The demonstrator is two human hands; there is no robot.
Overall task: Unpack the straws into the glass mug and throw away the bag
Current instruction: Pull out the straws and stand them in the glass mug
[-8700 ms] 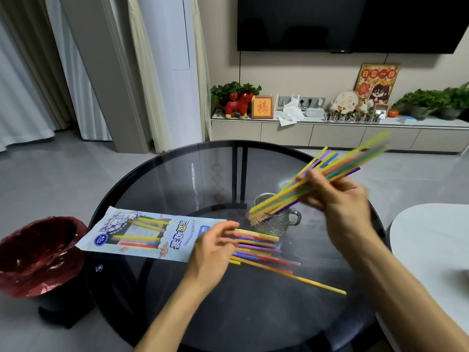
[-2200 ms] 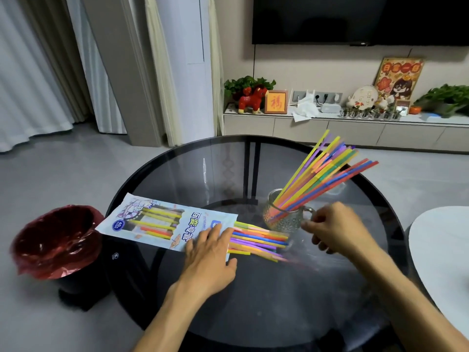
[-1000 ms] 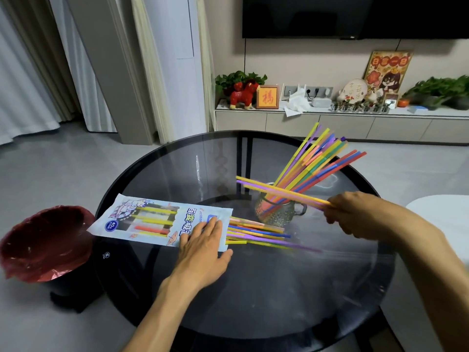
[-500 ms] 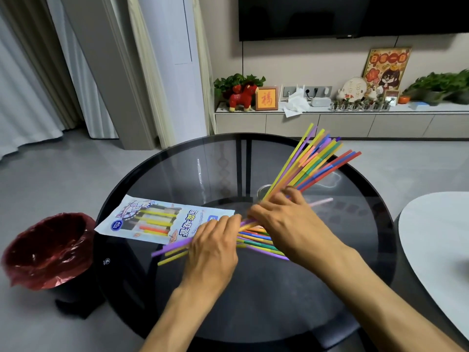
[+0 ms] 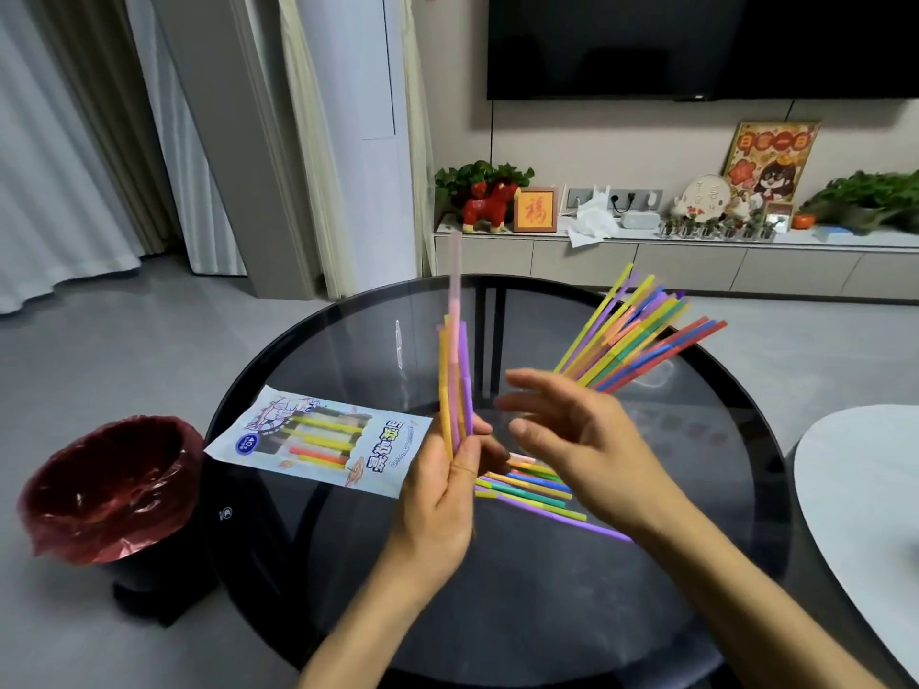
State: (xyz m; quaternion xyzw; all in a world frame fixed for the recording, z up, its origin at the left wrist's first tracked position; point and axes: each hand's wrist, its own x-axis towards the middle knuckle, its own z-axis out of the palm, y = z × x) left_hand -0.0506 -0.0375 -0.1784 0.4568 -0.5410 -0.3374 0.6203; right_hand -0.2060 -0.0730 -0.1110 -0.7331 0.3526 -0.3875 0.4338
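The left hand [image 5: 437, 489] gripped upright straws [image 5: 455, 385]; the right hand [image 5: 577, 440] hovered beside them, fingers spread, holding nothing.

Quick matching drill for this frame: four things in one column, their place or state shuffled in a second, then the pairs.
Things:
1. straw bag
2. left hand
3. right hand
4. trash bin

States:
A. on the floor, red liner
B. open, fingers spread
C. flat on the glass table
D. holding a few straws upright

Pairs: 1-C, 2-D, 3-B, 4-A
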